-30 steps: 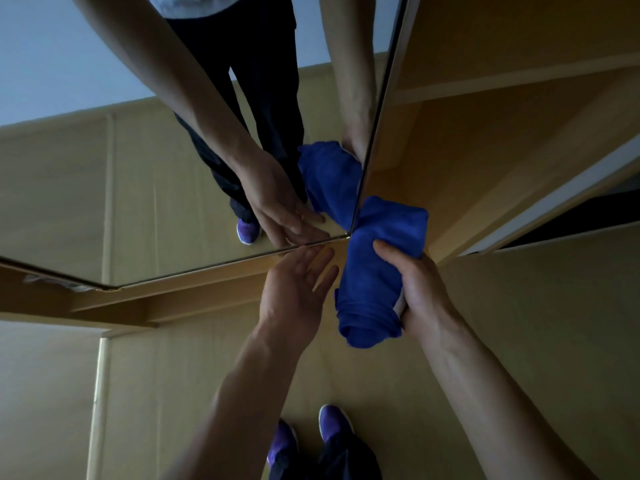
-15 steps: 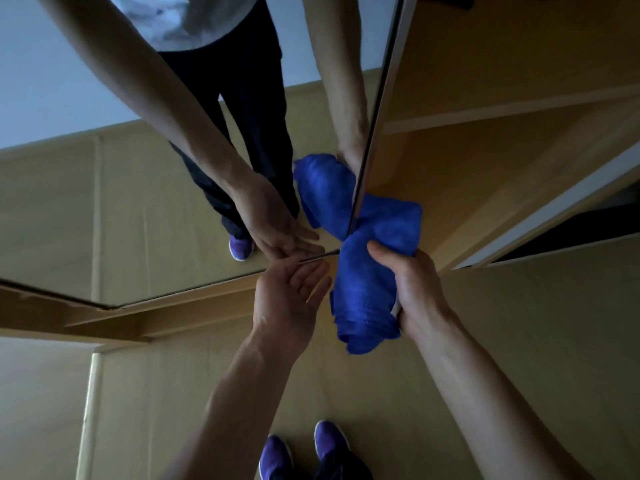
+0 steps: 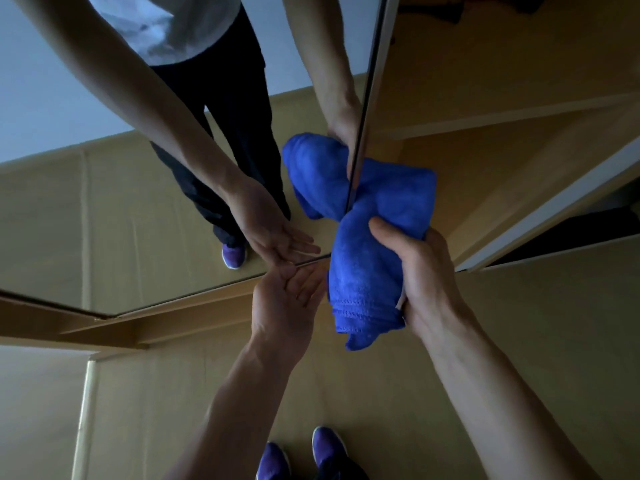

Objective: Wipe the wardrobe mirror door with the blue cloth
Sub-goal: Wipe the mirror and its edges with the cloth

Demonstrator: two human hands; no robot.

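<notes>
1. Your right hand (image 3: 427, 282) grips the blue cloth (image 3: 367, 271), thumb across its front and fingers curled round behind, so the cloth is bunched into a thick roll
2. The cloth's upper end presses against the mirror door (image 3: 121, 209) at the door's right edge, just above its lower right corner; the stitched lower end hangs free below the door's bottom edge
3. Your left hand (image 3: 289, 303) is wide, palm turned up, fingers straight and holding nothing; its fingertips reach the door's bottom edge, where they meet their own reflection, just left of the cloth
4. The door's glass mirrors both your forearms, the bunched cloth and the open palm
5. Right of the door the wardrobe stands open, showing a pale wooden shelf (image 3: 502, 114) inside
6. Below the door lies the wooden floor (image 3: 554, 358), and your purple shoes (image 3: 327, 445) stand on it, well below the door's lower corner
</notes>
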